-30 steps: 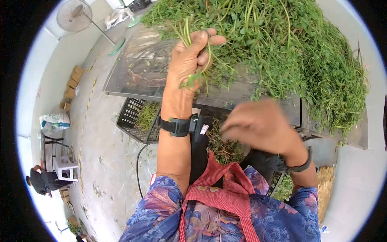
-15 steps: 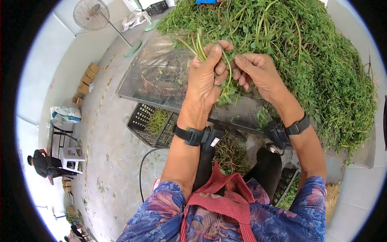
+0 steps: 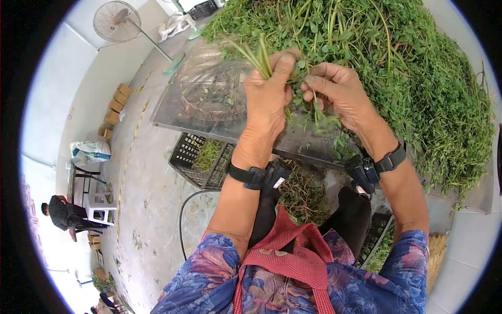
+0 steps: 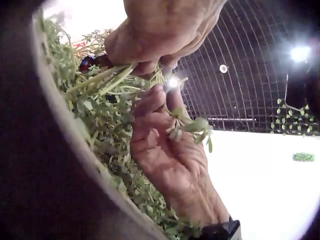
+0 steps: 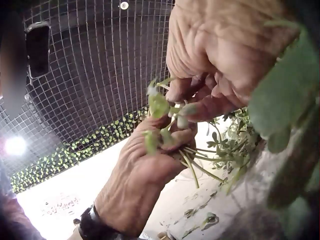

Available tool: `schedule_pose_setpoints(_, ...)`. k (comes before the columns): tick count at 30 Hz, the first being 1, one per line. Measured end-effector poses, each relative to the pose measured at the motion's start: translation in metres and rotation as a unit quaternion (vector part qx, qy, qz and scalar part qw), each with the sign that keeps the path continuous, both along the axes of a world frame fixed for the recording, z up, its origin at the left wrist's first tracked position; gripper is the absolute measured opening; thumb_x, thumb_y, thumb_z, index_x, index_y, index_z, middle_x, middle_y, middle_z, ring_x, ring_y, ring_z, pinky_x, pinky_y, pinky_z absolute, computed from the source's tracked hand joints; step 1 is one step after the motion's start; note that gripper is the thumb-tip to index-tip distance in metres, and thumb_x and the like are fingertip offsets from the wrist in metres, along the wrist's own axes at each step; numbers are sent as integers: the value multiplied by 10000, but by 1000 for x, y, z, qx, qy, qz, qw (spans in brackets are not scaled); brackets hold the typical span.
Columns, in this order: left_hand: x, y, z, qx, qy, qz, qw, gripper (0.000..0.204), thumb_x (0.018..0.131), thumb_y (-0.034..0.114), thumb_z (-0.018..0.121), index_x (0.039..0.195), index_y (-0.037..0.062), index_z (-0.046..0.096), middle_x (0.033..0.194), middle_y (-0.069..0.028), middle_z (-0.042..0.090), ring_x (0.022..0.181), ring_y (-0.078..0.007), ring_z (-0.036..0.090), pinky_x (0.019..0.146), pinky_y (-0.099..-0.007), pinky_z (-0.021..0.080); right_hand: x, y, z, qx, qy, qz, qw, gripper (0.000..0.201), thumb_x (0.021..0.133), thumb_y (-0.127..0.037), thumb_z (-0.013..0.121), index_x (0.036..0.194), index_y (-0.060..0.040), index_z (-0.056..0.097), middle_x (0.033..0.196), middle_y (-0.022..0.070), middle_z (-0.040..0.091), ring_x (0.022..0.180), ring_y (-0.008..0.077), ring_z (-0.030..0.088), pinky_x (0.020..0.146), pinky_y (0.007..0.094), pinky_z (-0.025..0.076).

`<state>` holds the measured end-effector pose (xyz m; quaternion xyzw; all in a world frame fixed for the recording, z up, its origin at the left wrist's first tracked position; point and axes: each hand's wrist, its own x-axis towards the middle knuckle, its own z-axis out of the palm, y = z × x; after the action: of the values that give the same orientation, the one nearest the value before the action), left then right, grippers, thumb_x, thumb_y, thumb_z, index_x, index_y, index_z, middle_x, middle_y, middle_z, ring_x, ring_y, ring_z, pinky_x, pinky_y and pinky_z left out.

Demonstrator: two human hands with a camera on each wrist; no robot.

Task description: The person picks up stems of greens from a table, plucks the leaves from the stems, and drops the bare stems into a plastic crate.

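In the head view the left hand [image 3: 267, 97] grips a small bunch of green stems [image 3: 261, 58], their ends pointing up and left past the thumb. Close on its right, the right hand [image 3: 342, 97] pinches a leafy sprig [image 3: 321, 118] between thumb and fingers, leaves hanging below. The left wrist view shows the sprig's rounded leaves [image 4: 197, 126] beside the right hand [image 4: 172, 155], under the left hand [image 4: 165, 30]. From the right wrist, stems [image 5: 192, 167] stick out of the left hand [image 5: 145, 170], with the right hand [image 5: 225, 55] just above.
A large heap of greens [image 3: 418, 99] covers the right of the metal table [image 3: 209, 97]. Below stand a black crate [image 3: 191, 157] with stems and a pile of plants [image 3: 303, 196]. A fan [image 3: 117, 21], a stool [image 3: 99, 206] and a seated person [image 3: 60, 212] are at the left.
The right hand has come up from the lap area to beside the left hand and now pinches a sprig. The left hand keeps its bunch and sits further right in the head view.
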<state>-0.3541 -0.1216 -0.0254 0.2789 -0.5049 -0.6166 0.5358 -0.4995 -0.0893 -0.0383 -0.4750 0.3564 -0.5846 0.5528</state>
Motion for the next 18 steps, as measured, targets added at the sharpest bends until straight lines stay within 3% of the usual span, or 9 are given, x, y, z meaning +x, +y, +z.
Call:
schedule_pose_setpoints(4, 4, -6, 5, -14, 42, 74, 996, 229, 902, 204, 570, 971, -5, 630, 682, 14, 582, 522, -42, 479, 379, -168, 288, -7, -3, -1, -21, 45, -8, 999, 199, 842, -186, 644, 929, -7, 630, 801, 50, 643, 673, 87, 600, 455, 193, 418)
schedule_pose_setpoints(7, 9, -5, 2, -10, 45, 5, 999, 220, 881, 210, 605, 954, 4, 631, 666, 17, 573, 489, -37, 441, 378, -165, 264, -8, 0, 4, 21, 38, 1, 999, 221, 850, -211, 635, 921, -2, 638, 795, 48, 642, 655, 94, 598, 462, 200, 433)
schedule_pose_setpoints(9, 2, 2, 6, -5, -43, -11, 999, 235, 861, 214, 633, 978, 11, 631, 620, 69, 483, 459, -15, 342, 388, -169, 216, -8, 0, 2, 9, 49, 26, 998, 240, 854, -216, 629, 939, 8, 640, 790, 53, 642, 643, 97, 598, 459, 205, 436)
schedule_pose_setpoints(12, 2, 4, 2, -12, -62, -43, 997, 213, 830, 196, 673, 927, 10, 636, 615, 34, 524, 453, -22, 376, 371, -164, 236, -10, 1, 3, 1, 89, 37, 995, 261, 856, -209, 624, 982, 19, 635, 790, 63, 642, 636, 98, 598, 479, 208, 449)
schedule_pose_setpoints(18, 6, -4, 1, 85, 26, -46, 995, 154, 816, 139, 681, 869, -1, 646, 566, 33, 491, 429, -26, 372, 355, -173, 227, -10, 0, 6, -42, 55, 18, 997, 280, 852, -213, 629, 999, 24, 634, 777, 54, 639, 638, 96, 589, 537, 207, 454)
